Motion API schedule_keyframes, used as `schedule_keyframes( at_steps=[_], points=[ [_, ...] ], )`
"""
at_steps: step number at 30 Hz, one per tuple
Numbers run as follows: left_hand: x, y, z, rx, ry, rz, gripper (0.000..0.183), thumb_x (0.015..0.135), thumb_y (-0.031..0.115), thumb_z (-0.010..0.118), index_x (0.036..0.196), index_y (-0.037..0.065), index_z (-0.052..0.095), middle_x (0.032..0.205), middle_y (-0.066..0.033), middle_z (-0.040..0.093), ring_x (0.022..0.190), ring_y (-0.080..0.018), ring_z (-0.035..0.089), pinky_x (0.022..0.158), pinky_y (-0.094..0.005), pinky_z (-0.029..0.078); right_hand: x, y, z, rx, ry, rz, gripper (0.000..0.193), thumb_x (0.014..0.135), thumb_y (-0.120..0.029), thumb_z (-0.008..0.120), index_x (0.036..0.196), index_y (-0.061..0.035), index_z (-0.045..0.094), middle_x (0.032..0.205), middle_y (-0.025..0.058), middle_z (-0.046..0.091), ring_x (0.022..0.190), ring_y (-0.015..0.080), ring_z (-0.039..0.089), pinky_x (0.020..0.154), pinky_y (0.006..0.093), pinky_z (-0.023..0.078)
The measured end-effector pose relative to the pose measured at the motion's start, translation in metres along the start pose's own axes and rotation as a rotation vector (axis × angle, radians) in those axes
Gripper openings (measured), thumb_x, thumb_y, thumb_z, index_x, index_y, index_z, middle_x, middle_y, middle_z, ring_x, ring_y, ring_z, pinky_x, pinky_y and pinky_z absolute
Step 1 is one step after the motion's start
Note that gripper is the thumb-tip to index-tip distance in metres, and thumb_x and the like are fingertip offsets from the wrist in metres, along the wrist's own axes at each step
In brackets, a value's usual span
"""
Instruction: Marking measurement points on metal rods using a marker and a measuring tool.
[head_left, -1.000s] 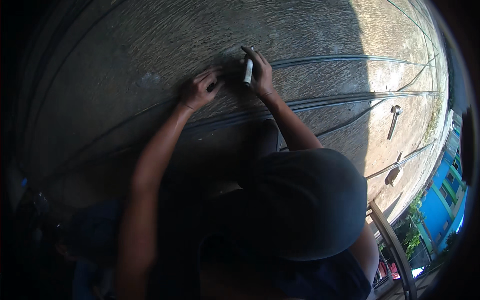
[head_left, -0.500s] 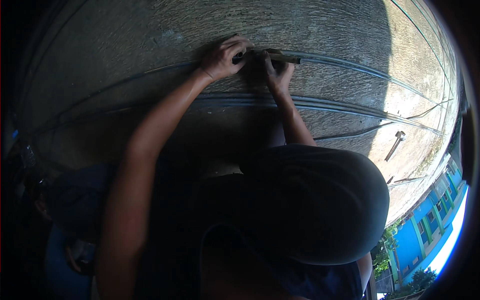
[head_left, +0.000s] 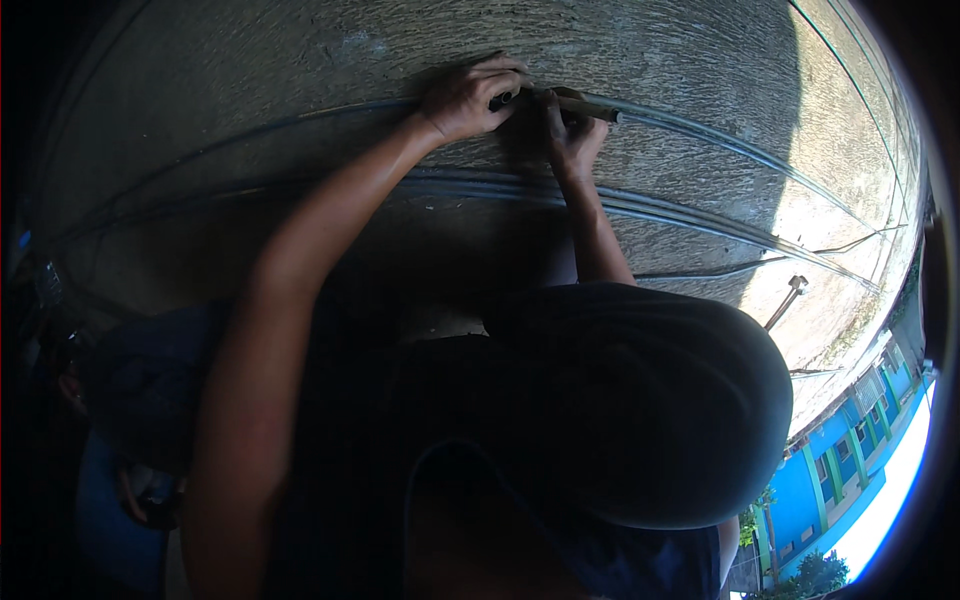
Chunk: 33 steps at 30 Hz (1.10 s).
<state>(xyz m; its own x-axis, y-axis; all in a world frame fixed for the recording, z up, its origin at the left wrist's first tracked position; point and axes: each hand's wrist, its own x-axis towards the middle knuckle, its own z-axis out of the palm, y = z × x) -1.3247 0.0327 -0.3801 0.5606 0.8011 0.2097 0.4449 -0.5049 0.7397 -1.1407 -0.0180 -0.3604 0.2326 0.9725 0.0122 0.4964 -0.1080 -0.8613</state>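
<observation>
My left hand is closed at the upper middle of the view, by a run of thin metal rods on rough concrete. A dark round hollow end of a tube-like piece shows among its fingers; the rest is hidden. Just to its right, my right hand is closed around a short metal bar, which lies along the rods and points right. Its thumb stretches up along the near side. Deep shadow between the hands hides where the pieces meet.
Nearer to me, a second bundle of long rods crosses the concrete. A hammer-like tool lies in the sunlit patch at right. My dark-clothed knee fills the lower middle. A blue building stands beyond.
Both hands keep their holds and appear slightly farther right and higher in the picture. The whole view has shifted a little, and my knee covers more of the hammer-like tool's handle.
</observation>
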Motion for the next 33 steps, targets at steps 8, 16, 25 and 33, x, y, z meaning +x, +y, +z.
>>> schedule_keyframes(
  at_steps=[8, 16, 25, 33],
  points=[
    [0.0, 0.003, -0.003, 0.007, -0.028, -0.02, 0.031, 0.081, 0.006, 0.074, 0.112, 0.01, 0.069, 0.124, -0.0075, 0.067, 0.122, -0.0263, 0.061, 0.107, -0.0386, 0.049, 0.001, 0.004, 0.0, -0.023, 0.007, -0.054, 0.017, 0.087, -0.018, 0.073, 0.089, -0.0013, 0.073, 0.073, 0.0157, 0.07, 0.067, 0.0282, 0.072, 0.063, 0.036, 0.054],
    [-0.001, 0.004, -0.003, -0.021, -0.043, -0.047, 0.03, 0.081, 0.007, 0.074, 0.111, 0.01, 0.069, 0.126, -0.0067, 0.066, 0.122, -0.0261, 0.061, 0.105, -0.0384, 0.051, 0.005, 0.009, 0.0, -0.004, -0.008, -0.029, 0.016, 0.085, -0.017, 0.073, 0.089, -0.0012, 0.073, 0.071, 0.0151, 0.07, 0.065, 0.0285, 0.07, 0.063, 0.0371, 0.053],
    [-0.001, 0.002, -0.001, -0.018, -0.011, -0.02, 0.03, 0.081, 0.007, 0.074, 0.111, 0.01, 0.069, 0.127, -0.0065, 0.065, 0.123, -0.0265, 0.06, 0.102, -0.0381, 0.052, 0.003, 0.012, 0.004, 0.097, 0.025, -0.015, 0.017, 0.084, -0.015, 0.073, 0.09, 0.0004, 0.073, 0.072, 0.0157, 0.07, 0.066, 0.0267, 0.07, 0.065, 0.036, 0.054],
    [-0.003, -0.002, 0.001, -0.027, -0.006, -0.011, 0.028, 0.083, 0.009, 0.073, 0.11, 0.01, 0.069, 0.123, -0.0067, 0.067, 0.12, -0.0265, 0.062, 0.102, -0.0378, 0.052, 0.003, 0.009, 0.0, -0.046, -0.008, -0.07, 0.02, 0.086, -0.019, 0.072, 0.091, 0.0002, 0.074, 0.072, 0.0153, 0.071, 0.066, 0.0239, 0.071, 0.065, 0.0347, 0.054]
  ],
)
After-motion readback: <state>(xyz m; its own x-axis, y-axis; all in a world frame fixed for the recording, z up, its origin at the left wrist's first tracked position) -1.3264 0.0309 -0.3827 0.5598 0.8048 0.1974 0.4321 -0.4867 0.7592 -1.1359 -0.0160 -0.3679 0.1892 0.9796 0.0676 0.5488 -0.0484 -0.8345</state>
